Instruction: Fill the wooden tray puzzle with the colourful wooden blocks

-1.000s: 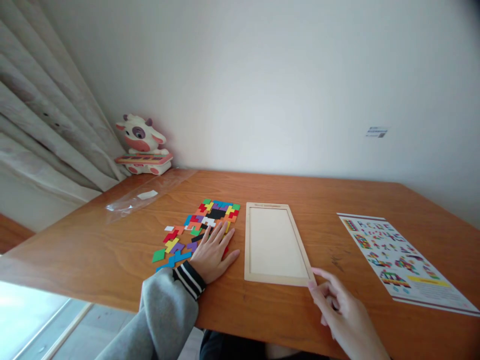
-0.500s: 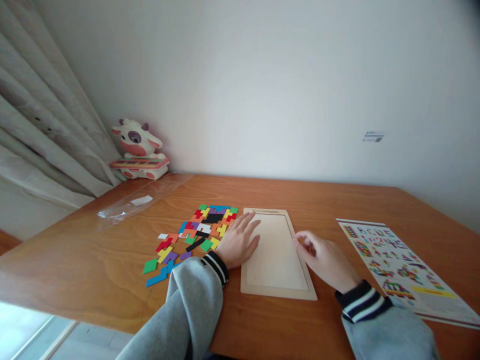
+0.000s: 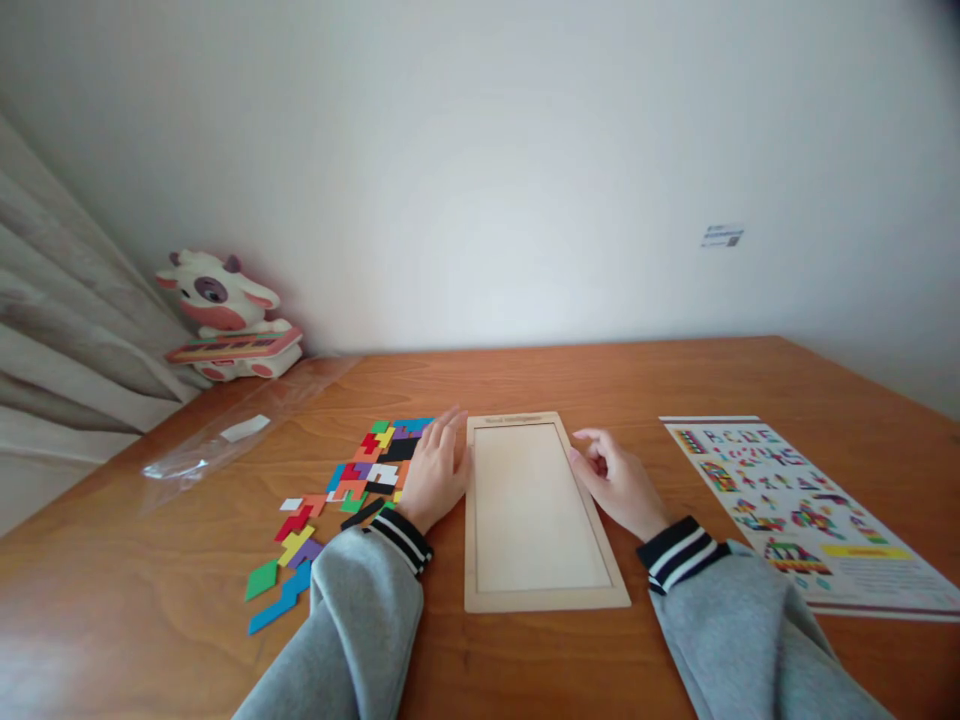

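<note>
A pale wooden tray (image 3: 549,600) with a raised rim lies flat on the table, its inside bare. At its left edge rests my left hand (image 3: 437,475), fingers stretched out, the fingertips beside the rim. My right hand (image 3: 619,482) is at the tray's right edge, loosely bent; thumb and index finger are apart, the other fingers curl in, and nothing shows between them. Under and left of my left hand lie several flat coloured puzzle pieces, among them a green piece (image 3: 262,580), a blue piece (image 3: 279,606) and a yellow piece (image 3: 295,545). My left hand and sleeve hide some pieces.
On the right lies a printed pattern sheet (image 3: 862,570). A cow-shaped toy keyboard (image 3: 232,320) stands at the back left by the curtain (image 3: 67,330), with a clear plastic bag (image 3: 187,465) in front. The wall (image 3: 510,200) rises behind the brown table (image 3: 525,670).
My left hand has moved left, off the tray's inside to its left edge. The gap between my right thumb and index finger has widened. The view has shifted a little.
</note>
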`<state>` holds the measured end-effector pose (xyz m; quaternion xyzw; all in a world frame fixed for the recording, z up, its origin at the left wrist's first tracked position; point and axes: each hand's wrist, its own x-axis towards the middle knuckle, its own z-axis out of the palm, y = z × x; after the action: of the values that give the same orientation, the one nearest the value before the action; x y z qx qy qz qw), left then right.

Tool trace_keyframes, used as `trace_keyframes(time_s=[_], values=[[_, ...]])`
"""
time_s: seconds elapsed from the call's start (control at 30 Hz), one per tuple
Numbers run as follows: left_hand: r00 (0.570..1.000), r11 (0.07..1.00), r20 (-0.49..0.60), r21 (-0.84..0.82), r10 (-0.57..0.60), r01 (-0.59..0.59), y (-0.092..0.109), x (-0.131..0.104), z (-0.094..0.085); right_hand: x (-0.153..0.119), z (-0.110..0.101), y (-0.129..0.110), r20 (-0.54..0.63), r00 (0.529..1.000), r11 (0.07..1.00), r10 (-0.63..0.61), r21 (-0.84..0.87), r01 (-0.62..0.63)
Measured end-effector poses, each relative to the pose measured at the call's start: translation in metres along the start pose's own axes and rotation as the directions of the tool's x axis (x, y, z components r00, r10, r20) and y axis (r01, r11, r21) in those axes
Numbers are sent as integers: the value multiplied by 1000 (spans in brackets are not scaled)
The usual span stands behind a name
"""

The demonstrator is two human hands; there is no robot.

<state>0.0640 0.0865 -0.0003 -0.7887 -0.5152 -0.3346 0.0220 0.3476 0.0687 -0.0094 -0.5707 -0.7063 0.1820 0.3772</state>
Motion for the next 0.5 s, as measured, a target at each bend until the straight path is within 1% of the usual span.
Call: trace_keyframes(time_s=[0.07,0.13,0.2,0.23,0.27,0.33,0.5], values=[[997,991,-45,120,-61,66,-11,2,-6,0,-1,-1,-9,1000,1000,0,9,0],[982,955,-49,228,-183,189,-21,1,-11,0,0,-2,-6,1000,1000,-1,18,1],[945,898,-9,310,-326,312,-30,-3,-13,0,0,-3,10,1000,1000,2,24,-2],[924,871,25,344,-382,351,-33,-5,-13,0,1,-3,18,1000,1000,6,25,-7],[906,851,63,376,-418,366,-36,-7,-13,0,1,-2,24,1000,1000,12,27,-12],[891,831,125,433,-437,347,-39,-10,-10,0,3,-1,26,999,999,19,31,-20],[886,814,187,508,-425,283,-42,-11,-4,1,6,4,6,1000,999,13,37,-14]])
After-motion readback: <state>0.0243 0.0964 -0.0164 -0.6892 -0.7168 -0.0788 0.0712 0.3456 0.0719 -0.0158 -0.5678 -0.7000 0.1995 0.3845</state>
